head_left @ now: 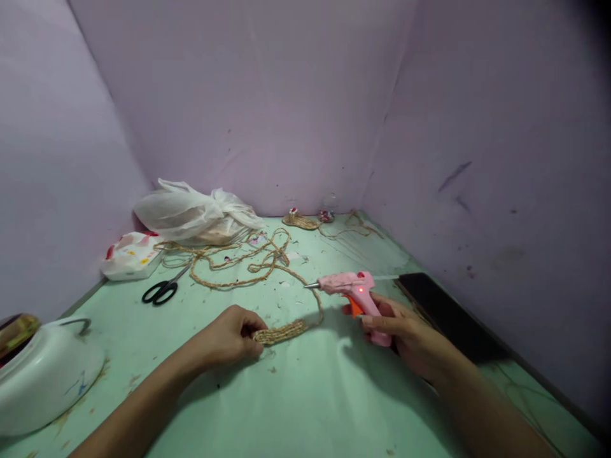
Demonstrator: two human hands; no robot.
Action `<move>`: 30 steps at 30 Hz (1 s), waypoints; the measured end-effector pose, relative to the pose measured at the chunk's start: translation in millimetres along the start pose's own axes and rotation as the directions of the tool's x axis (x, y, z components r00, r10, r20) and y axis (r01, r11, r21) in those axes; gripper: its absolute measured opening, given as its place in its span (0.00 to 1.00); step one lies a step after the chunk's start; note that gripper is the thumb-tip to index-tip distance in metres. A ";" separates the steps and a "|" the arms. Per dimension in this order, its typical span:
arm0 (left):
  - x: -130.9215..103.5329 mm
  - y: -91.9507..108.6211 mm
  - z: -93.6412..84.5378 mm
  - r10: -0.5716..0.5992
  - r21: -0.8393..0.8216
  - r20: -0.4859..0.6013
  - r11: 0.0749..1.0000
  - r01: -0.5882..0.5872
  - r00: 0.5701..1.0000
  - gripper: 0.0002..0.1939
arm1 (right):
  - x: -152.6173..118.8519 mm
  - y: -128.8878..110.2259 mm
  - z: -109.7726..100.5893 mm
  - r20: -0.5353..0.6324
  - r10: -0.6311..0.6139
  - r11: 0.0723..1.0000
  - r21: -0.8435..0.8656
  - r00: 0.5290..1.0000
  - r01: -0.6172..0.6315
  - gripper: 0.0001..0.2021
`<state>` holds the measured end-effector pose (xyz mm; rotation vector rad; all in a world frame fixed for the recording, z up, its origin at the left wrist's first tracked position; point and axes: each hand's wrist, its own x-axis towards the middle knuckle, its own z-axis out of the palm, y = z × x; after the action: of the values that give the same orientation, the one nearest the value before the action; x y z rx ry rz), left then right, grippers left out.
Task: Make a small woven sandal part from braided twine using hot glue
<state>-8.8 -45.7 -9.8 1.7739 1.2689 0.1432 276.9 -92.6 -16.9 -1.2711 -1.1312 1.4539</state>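
My left hand (235,337) pinches the left end of a flat piece of coiled braided cord (281,333) low over the green tabletop (305,401). From its right end the loose braided cord (229,284) runs up and back in loops across the table. My right hand (398,324) is wrapped round the handle of a pink glue gun (347,284) with an orange trigger and a lit red light. The metal nozzle points left, above and to the right of the coiled piece, apart from it. A clear glue stick comes out of the gun's rear.
Black-handled scissors (162,291), a white packet (132,256) and a white plastic bag (195,213) lie at the back left. A white pot (52,375) stands near left. A black flat object (449,315) lies at right. A small braided piece (300,221) rests by the back wall.
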 end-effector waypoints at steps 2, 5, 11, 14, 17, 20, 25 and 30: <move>2.5 -2.2 1.7 -0.009 0.006 -0.031 1.000 0.009 0.999 0.12 | -1.0 3.7 -2.7 0.004 -0.023 0.999 0.032 1.000 0.023 0.15; 6.6 -7.7 2.9 -0.004 -0.003 -0.077 1.000 0.004 0.997 0.11 | -4.1 7.9 -4.9 0.003 -0.066 0.998 0.026 0.998 0.066 0.20; 10.2 -12.9 -4.0 0.042 -0.062 -0.094 0.997 -0.047 0.995 0.12 | -18.2 16.5 -6.3 0.062 -0.078 0.997 -0.005 0.995 0.078 0.21; 9.4 -8.4 -5.7 0.056 -0.037 -0.118 0.997 -0.061 0.991 0.13 | -21.4 18.3 -4.2 0.111 -0.068 0.998 -0.006 0.992 0.069 0.21; 7.9 -2.8 -4.9 0.071 -0.006 -0.136 0.997 -0.072 0.988 0.14 | -20.9 18.0 -3.3 0.120 -0.095 0.995 0.005 0.988 0.095 0.18; 7.4 -1.3 -3.9 0.069 0.015 -0.136 0.998 -0.067 0.988 0.15 | -19.4 17.1 -4.0 0.157 -0.110 0.994 0.000 0.982 0.111 0.14; 8.5 -4.7 -4.1 0.068 0.012 -0.124 0.998 -0.067 0.990 0.15 | -18.8 17.4 -3.6 0.153 -0.101 0.995 0.002 0.983 0.102 0.09; 7.5 -0.2 -3.4 0.067 0.013 -0.123 0.998 -0.066 0.990 0.15 | -20.7 16.7 -1.0 0.110 -0.082 0.997 0.014 0.991 0.081 0.06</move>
<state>-7.4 -37.8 -10.9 1.8394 1.2997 0.2889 279.2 -116.1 -29.2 -1.1361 -1.2333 1.4821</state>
